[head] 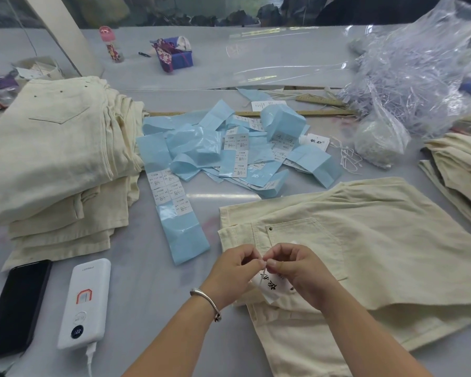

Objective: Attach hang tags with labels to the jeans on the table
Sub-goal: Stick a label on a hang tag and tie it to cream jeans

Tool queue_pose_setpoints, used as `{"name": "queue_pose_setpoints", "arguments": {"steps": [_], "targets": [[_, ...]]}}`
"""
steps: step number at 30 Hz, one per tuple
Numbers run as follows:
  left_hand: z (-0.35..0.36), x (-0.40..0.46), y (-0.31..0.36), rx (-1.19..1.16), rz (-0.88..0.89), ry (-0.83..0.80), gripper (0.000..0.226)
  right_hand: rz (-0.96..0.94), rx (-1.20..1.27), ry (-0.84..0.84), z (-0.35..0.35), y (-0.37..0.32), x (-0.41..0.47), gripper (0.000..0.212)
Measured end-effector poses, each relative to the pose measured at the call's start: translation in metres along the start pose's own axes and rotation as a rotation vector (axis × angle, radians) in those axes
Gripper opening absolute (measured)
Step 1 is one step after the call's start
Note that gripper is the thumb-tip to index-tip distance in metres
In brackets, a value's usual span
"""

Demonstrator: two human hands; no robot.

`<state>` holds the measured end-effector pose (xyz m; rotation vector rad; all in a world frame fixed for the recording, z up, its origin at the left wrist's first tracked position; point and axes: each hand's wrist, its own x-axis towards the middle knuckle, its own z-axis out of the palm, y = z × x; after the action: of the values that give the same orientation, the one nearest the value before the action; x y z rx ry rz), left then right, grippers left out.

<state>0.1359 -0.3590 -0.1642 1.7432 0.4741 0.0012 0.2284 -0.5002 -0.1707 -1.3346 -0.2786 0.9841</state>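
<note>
A pair of cream jeans [378, 240] lies flat on the table before me, back pocket up. Over its waistband my left hand [233, 270] and my right hand [294, 270] meet fingertip to fingertip, both pinching a thin white string. A white hang tag [267, 288] with black characters dangles from that string under my hands. Blue label backing strips [201, 151] with white size stickers lie heaped at the table's middle. Another hang tag [314, 141] lies beside them.
A tall stack of folded cream jeans [57, 159] sits at the left, more jeans [460, 170] at the right edge. A black phone [14, 306] and a white power bank [86, 303] lie near left. A plastic bag of fasteners [408, 77] and loose strings [348, 159] are at back right.
</note>
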Motion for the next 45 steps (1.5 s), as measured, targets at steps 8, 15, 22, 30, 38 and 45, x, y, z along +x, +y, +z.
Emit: {"name": "queue_pose_setpoints", "arguments": {"steps": [8, 15, 22, 30, 38, 45], "targets": [[-0.001, 0.006, 0.005, -0.053, -0.05, 0.008, 0.015, -0.02, 0.087, 0.016, -0.001, 0.002, 0.003, 0.009], [-0.004, 0.011, 0.002, 0.033, -0.03, -0.026, 0.022, -0.175, -0.136, 0.063, -0.003, -0.006, 0.005, 0.022], [-0.007, 0.02, 0.002, 0.299, 0.008, -0.04, 0.027, -0.333, -0.702, 0.1, 0.004, -0.02, 0.007, 0.027], [0.007, 0.02, 0.004, -0.053, 0.11, 0.317, 0.026, -0.341, -0.067, 0.48, 0.026, -0.005, 0.013, 0.023], [0.007, 0.011, -0.01, -0.004, 0.14, 0.341, 0.027, -0.277, -0.026, 0.466, 0.033, 0.007, 0.015, 0.028], [-0.018, 0.02, -0.011, -0.201, -0.008, -0.04, 0.018, -0.179, -0.102, 0.055, 0.004, -0.014, 0.017, 0.028]]}}
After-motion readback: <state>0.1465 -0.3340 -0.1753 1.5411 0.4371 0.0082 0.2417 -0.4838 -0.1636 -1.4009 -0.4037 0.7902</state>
